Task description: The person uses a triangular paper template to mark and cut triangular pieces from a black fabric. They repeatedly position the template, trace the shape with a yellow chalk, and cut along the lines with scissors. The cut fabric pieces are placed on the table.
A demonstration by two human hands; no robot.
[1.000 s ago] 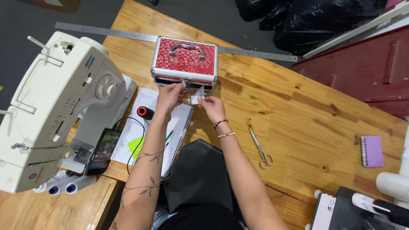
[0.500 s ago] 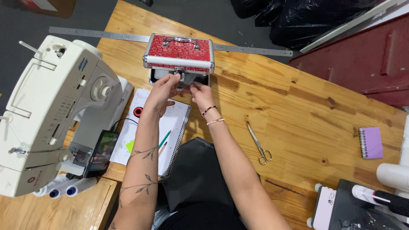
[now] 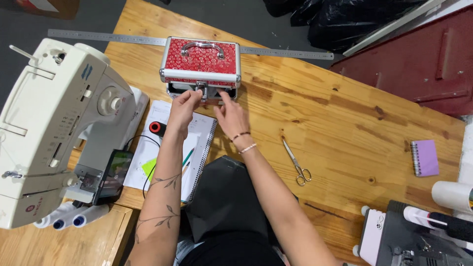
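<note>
Case: a small red patterned case (image 3: 201, 60) with silver metal edging and a chrome handle is sitting on the far part of the wooden table (image 3: 345, 128), its lid lying slightly raised over the dark base.
Left hand: the left hand (image 3: 183, 108) is reaching to the near front of the case, its fingertips pinching at the silver latch; whether they are actually gripping it is too small to tell.
Right hand: the right hand (image 3: 231, 116) is lying just right of the left one, fingers loosely spread and touching the case's front lower edge, holding nothing that can be seen; two bracelets are circling its wrist.
Notebook: a spiral notebook (image 3: 197, 143) is lying open under the left forearm, with a pencil and a green sticky note on it.
Thread spool: a red spool (image 3: 156, 128) is standing just left of the left wrist.
Sewing machine: a white sewing machine (image 3: 54, 128) is filling the left side of the table.
Scissors: a pair of scissors (image 3: 297, 162) is lying right of the right forearm, well apart from the case.
Ruler: a long metal ruler (image 3: 108, 37) is running along the far edge behind the case.
Purple pad: a small purple notepad (image 3: 424, 157) is lying far to the right.
</note>
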